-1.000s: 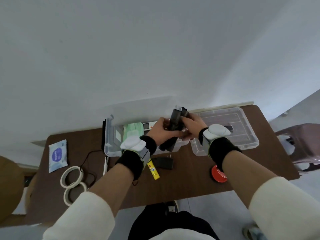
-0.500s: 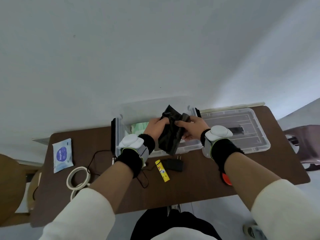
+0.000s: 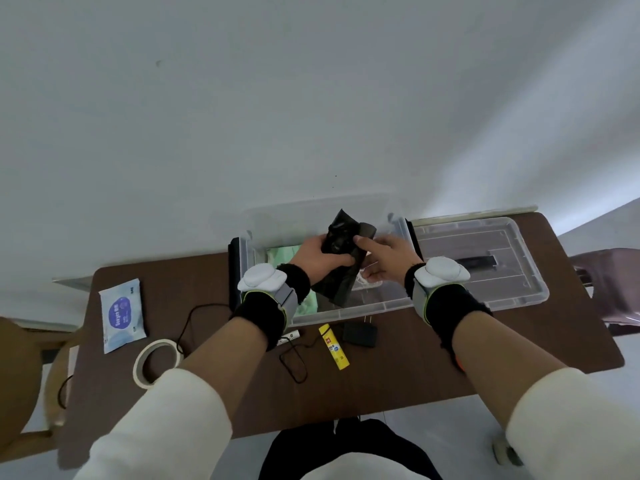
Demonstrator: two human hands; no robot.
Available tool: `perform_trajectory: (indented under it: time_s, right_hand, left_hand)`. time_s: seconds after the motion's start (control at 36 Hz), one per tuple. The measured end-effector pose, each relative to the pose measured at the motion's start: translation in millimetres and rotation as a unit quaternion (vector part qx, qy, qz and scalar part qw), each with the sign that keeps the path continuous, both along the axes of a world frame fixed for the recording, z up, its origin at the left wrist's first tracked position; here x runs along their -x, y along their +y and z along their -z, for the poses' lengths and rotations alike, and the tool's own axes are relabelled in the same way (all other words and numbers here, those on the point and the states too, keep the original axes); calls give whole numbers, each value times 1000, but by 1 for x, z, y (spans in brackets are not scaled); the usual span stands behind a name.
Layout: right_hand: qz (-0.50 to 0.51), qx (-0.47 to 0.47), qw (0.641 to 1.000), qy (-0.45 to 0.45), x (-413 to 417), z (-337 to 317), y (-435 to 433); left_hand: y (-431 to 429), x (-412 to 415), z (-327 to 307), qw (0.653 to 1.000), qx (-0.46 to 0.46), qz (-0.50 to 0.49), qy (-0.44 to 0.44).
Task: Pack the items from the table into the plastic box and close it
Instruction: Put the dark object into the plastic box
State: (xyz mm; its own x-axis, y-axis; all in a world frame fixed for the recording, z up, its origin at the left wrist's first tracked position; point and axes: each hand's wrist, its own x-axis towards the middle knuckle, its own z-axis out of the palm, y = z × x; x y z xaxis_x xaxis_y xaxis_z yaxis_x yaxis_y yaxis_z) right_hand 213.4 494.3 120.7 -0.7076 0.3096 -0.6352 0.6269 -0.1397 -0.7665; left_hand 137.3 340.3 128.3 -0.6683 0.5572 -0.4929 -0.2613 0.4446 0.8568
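Observation:
A crumpled black bag [image 3: 341,271] hangs over the open clear plastic box [image 3: 346,311] at the table's back edge. My left hand [image 3: 317,259] grips the bag around its middle. My right hand [image 3: 384,254] is beside it, thumb straight and touching the bag's right edge, fingers loosely curled below. Inside the box a green pack [image 3: 282,254] lies at the left. The box's clear lid [image 3: 519,271] lies flat to the right. On the table in front lie a yellow glue stick [image 3: 334,346], a black charger [image 3: 360,334] and a black cable [image 3: 294,362].
At the left of the brown table [image 3: 398,375] lie a blue wipes packet [image 3: 121,315] and a roll of tape [image 3: 157,362]. A small orange thing [image 3: 460,362] peeks from under my right forearm. A wooden chair [image 3: 17,375] stands left, a dark chair [image 3: 609,285] right. A white wall rises behind.
The black bag has unfolded from a tight bundle and come lower over the box. My right hand has loosened its hold, now only touching with the thumb. The view has come closer to the box.

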Motion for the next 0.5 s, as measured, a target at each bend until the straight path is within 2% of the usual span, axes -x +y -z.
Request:
perform_trajectory:
  time_s: [0.19,0.39,0.5]
  right_hand:
    - [-12,50,999,-2,1,-1,-5]
    - [8,31,999,-14,-3,2,-7]
    - [20,11,999,-27,-4,6,-8]
  left_hand:
    - [-1,6,10,1000,19,12,12]
    - [4,5,22,997,55,35,42]
    - [6,2,22,997,41,40,52]
